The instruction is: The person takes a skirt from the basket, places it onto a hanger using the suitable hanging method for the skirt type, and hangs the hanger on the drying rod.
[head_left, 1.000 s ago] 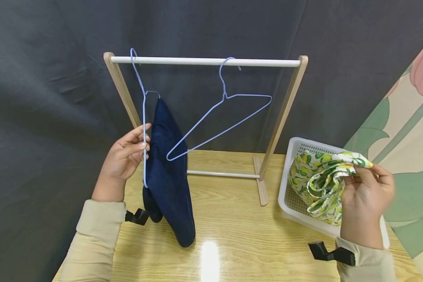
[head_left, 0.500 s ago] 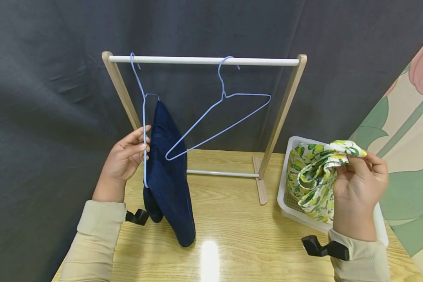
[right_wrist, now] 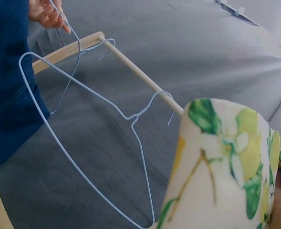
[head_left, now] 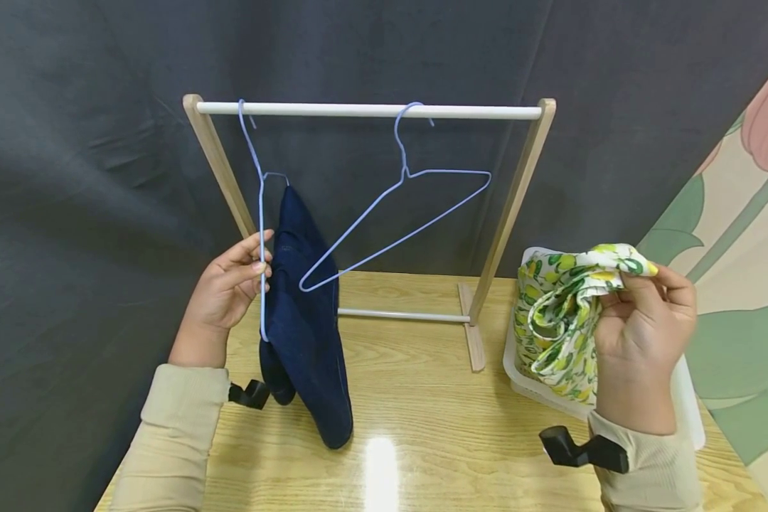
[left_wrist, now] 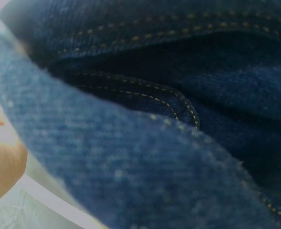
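Observation:
My left hand (head_left: pixel 227 288) pinches the side wire of a light blue wire hanger (head_left: pixel 260 206), whose hook lies over the rack's white rail near its left end. A dark blue denim garment (head_left: pixel 310 355) hangs folded over this hanger; its pale stitching shows close up in the left wrist view. On the right, my right hand (head_left: pixel 646 334) pinches the top edge of a white cloth garment (head_left: pixel 550 327) printed with lemons and green leaves. The bunched lower part of that fabric hangs over the basket. A second blue hanger (head_left: pixel 404 169) hangs bare on the rail.
The clothes rack has a white top rail (head_left: pixel 333 109), wooden posts and a lower bar (head_left: pixel 403 316). A white plastic basket (head_left: pixel 528 387) stands right of it on the wooden table (head_left: pixel 416 398). Grey curtain (head_left: pixel 358 43) backs the rack.
The left hanger's hook has dropped slightly onto the rail, with my left hand moving only a little. My right hand has moved left and slightly up, lifting the lemon-print garment higher over the basket.

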{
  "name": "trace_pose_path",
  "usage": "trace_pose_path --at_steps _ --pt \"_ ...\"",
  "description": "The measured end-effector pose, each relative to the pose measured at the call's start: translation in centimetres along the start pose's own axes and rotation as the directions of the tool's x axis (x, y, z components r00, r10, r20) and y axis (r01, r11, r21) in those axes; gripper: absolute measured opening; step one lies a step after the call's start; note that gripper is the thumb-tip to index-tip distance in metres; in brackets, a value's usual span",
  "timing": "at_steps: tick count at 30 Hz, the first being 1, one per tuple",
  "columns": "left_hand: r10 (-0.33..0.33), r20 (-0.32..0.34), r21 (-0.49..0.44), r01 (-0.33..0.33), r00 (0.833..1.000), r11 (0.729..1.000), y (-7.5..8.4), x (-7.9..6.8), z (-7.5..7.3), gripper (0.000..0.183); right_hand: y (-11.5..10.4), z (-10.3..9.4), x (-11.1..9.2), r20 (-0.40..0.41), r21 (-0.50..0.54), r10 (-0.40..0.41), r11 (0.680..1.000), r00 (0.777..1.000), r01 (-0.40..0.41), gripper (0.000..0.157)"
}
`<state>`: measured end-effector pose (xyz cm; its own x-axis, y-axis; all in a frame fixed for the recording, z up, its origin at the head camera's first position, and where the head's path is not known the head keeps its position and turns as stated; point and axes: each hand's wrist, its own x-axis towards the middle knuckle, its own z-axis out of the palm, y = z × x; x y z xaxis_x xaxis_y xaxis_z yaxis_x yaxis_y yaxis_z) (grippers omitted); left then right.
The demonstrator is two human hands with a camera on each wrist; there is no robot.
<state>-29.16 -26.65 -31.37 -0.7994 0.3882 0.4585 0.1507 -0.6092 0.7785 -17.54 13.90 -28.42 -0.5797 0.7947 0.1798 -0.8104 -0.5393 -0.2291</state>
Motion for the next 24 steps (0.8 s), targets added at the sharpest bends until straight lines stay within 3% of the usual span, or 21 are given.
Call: trace_pose_path --at_steps 16,24 --pt "-0.025 -0.014 0.034 0.025 1.0 0.999 -0.2 0.1 -0.4 0.05 0.7 2.0 -0.8 0.038 0.048 0.028 0.998 0.999 -0.03 0.019" --pt "-0.067 -0.073 0.147 0.077 0.995 0.986 0.2 0.2 -0.2 0.045 1.1 2.5 -1.6 0.081 0.067 0.093 0.993 0.992 -0.099 0.018"
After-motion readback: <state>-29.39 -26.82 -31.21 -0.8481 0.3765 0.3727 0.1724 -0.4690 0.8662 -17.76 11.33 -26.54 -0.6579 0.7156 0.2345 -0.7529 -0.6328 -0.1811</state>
